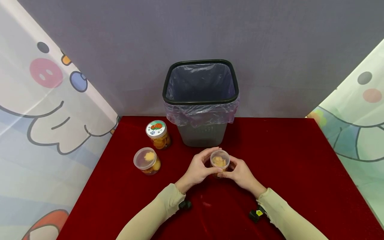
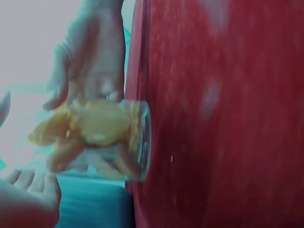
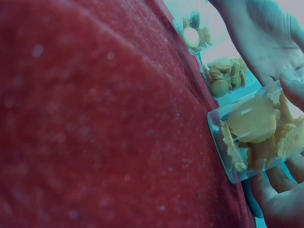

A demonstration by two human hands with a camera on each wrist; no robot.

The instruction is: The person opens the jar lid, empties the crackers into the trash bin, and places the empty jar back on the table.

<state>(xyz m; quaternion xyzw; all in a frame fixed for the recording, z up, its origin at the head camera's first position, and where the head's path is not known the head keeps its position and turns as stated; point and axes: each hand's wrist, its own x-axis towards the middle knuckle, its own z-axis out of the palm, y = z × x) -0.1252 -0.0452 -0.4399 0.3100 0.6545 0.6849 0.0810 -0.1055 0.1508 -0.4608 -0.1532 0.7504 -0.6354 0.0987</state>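
Observation:
A small clear plastic jar (image 1: 219, 162) with pale yellow biscuits stands upright between my two hands, in front of the bin. My left hand (image 1: 198, 169) curves round its left side, and my right hand (image 1: 242, 174) holds it from the right. Both thumbs come together at the front of the jar. The left wrist view has the jar (image 2: 102, 126) side-on, biscuits showing through its wall. In the right wrist view the jar's base (image 3: 222, 147) is at or just over the red cloth. Whether a lid is on it, I cannot tell.
A grey bin (image 1: 202, 135) with a black rim and a purple liner stands behind the jar. To the left are a biscuit jar with a printed lid (image 1: 156, 128) and another with a clear lid (image 1: 145, 158). Red cloth (image 1: 288, 166) covers the table; a grey backdrop (image 1: 270, 50) rises behind.

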